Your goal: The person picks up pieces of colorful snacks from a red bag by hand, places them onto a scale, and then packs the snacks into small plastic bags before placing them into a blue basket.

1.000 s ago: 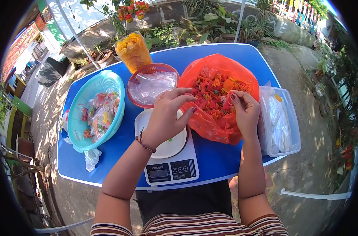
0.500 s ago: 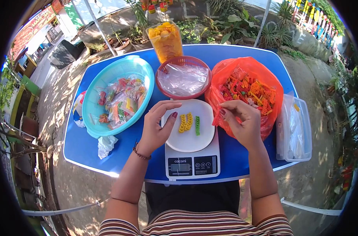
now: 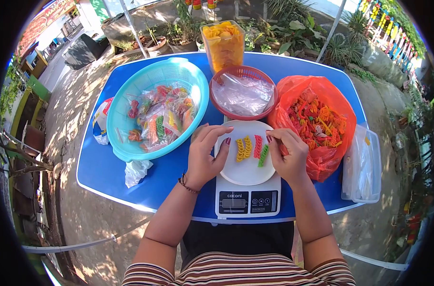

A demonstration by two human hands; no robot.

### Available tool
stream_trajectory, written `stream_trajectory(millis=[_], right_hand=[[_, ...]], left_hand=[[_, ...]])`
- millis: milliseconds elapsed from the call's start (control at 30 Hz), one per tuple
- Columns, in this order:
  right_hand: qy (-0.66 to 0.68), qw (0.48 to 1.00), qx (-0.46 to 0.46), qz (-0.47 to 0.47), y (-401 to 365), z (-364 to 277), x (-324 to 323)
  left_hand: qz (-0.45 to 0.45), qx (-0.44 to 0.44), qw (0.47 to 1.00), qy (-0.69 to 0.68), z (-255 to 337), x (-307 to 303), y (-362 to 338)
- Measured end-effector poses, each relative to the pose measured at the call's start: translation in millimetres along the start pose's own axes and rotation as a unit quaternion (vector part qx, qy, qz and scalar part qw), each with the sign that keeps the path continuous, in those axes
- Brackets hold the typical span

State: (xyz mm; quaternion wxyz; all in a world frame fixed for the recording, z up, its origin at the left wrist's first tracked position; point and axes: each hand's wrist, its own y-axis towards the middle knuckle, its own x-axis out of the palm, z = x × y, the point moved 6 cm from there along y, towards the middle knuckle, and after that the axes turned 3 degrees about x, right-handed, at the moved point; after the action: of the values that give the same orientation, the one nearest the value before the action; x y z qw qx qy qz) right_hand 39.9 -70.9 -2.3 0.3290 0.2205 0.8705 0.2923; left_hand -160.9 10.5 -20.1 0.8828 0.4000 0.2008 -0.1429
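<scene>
A round white plate (image 3: 240, 178) rests on a white kitchen scale (image 3: 248, 202). On it lie two yellow spiral snack pieces (image 3: 244, 148), a red spiral piece (image 3: 258, 146) and a green spiral piece (image 3: 263, 155). My left hand (image 3: 208, 151) hovers at the plate's left edge, thumb and fingers apart, holding nothing. Over the plate's right edge, my right hand (image 3: 290, 155) has its thumb and forefinger pinched together beside the green piece. A bit of red snack (image 3: 283, 149) shows under its curled fingers; most of it is hidden.
A turquoise basket (image 3: 126, 78) of filled plastic packets stands left. Behind the plate are a red basket (image 3: 217, 102) of clear bags and a tub of orange snacks (image 3: 224, 45). On the right are a red bag (image 3: 331, 164) of colourful spirals and a clear box (image 3: 362, 167).
My right hand has moved from beside the red bag to the plate. A red spiral piece now lies between the yellow and green ones. The camera view has shifted slightly.
</scene>
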Motion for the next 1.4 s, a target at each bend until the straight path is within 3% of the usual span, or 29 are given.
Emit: stream_trajectory(millis=[200,500,667,767,1000,1100,1200,1300,1400], right_hand=[[-0.031,0.997,-0.071,-0.012,-3.3,-8.9,6.6],[-0.048,0.993,-0.099,-0.044,-2.1,-13.3,11.6],[-0.127,0.981,-0.099,-0.108,13.7,-23.1,31.0],[-0.136,0.98,-0.075,-0.127,32.0,-23.2,43.4],[-0.277,0.937,-0.045,-0.207,48.3,-0.6,81.5],[-0.182,0.965,-0.05,-0.184,51.1,-2.9,73.3],[-0.01,0.993,-0.027,-0.114,50.8,-15.6,48.1],[0.166,0.981,0.027,-0.1,43.5,-24.6,29.2],[0.289,0.944,0.079,-0.14,30.1,-26.8,22.9]], left_hand=[[-0.004,-0.001,1.0,0.014,2.9,-1.1,-0.2],[-0.014,0.006,1.0,0.016,7.3,-0.8,0.3],[-0.052,-0.013,0.999,0.005,9.6,2.0,21.2],[-0.023,-0.069,0.993,-0.092,7.4,9.0,31.4],[-0.005,-0.039,0.991,-0.131,9.1,7.4,47.1],[0.008,0.026,0.994,-0.104,1.0,6.7,32.5],[0.039,-0.002,0.997,-0.059,-0.7,4.9,16.4],[0.104,-0.037,0.986,-0.122,2.5,6.0,13.6],[0.136,-0.054,0.948,-0.284,4.7,5.5,11.4]])
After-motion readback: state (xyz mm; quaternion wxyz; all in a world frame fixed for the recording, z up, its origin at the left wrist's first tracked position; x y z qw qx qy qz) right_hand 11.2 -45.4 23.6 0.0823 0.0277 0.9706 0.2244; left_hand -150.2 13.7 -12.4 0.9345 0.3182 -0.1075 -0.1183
